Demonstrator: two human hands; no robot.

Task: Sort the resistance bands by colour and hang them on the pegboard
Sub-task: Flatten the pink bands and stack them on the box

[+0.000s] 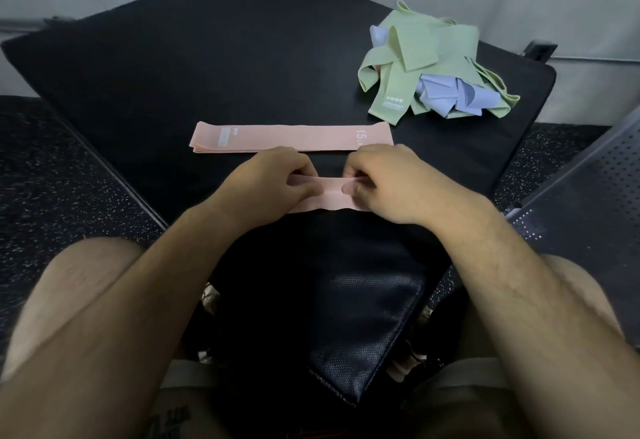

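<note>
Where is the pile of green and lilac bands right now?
In the head view, the pile of green and lilac bands lies on the far right of the black mat, beyond and right of the flat pink bands.

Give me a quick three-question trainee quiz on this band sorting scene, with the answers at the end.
1. True or false: the heap of green and lilac bands is already sorted by colour.
2. The left hand and right hand pinch the held band; its colour? A green, B pink, C lilac.
3. Fill in: the flat pink stack lies on the black ___.
Key: 1 false, the colours are mixed; 2 B; 3 mat.
</note>
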